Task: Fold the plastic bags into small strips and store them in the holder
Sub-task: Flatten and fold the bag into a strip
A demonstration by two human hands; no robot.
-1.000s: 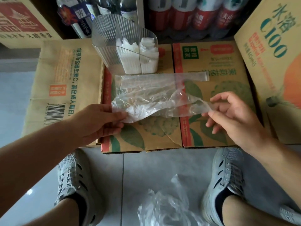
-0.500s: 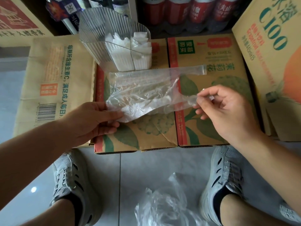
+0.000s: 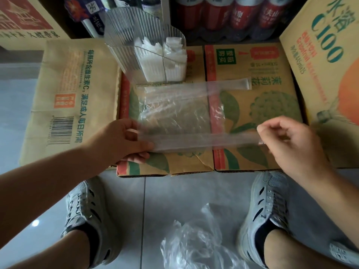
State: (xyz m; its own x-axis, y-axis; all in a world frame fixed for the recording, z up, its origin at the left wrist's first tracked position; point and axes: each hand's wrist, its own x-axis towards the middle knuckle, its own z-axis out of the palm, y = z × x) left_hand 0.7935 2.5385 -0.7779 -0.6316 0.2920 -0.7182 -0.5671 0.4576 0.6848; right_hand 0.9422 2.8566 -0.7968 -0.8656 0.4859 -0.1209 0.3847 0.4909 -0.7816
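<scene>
Hands: two, left (image 3: 124, 141) and right (image 3: 287, 140). Grey shoes: two (image 3: 85, 214) (image 3: 266, 206). Clear ribbed holder (image 3: 136, 35): one, two compartments filled with folded white strips. Plastic bag spread flat (image 3: 174, 113): one. Crumpled bags heaped on floor (image 3: 194, 243): number indistinct. Red-labelled bottles (image 3: 229, 12): at least four.

Glossy grey tiled floor (image 3: 23, 117), stacked cardboard boxes (image 3: 260, 101) around.

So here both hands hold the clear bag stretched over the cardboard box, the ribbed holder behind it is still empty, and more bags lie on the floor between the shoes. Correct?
Not quite. The head view shows the holder is not empty: white folded strips already stand in it. The rest holds: the left hand and right hand stretch the clear bag over the cardboard box, with more bags on the floor.
</scene>
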